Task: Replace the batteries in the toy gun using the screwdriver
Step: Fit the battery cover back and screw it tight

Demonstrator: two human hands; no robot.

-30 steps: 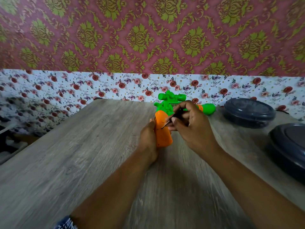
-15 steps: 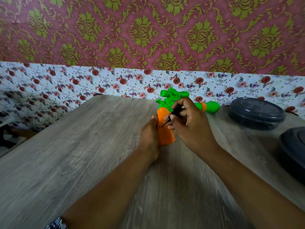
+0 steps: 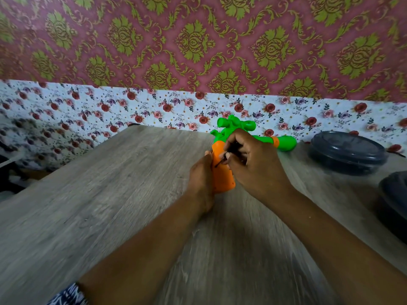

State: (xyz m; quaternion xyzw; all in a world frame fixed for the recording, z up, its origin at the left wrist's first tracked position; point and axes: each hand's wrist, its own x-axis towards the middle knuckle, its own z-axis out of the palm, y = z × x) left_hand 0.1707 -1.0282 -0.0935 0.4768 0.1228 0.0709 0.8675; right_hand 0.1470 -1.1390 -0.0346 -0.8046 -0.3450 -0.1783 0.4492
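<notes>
The toy gun [image 3: 223, 177] lies on the wooden table [image 3: 110, 194] with its orange grip toward me and its green barrel reaching right toward the wall. My left hand [image 3: 201, 175] grips the orange handle from the left side. My right hand [image 3: 251, 164] pinches a small black screwdriver [image 3: 229, 151] whose thin tip touches the upper part of the orange handle. The screw itself is too small to make out.
A dark round lidded container [image 3: 348, 151] stands at the right near the wall. A second dark container [image 3: 394, 201] sits at the right edge. The floral-papered wall runs close behind the toy.
The view has shifted slightly. Both hands stay on the toy gun, with the screwdriver tip still against the orange handle.
</notes>
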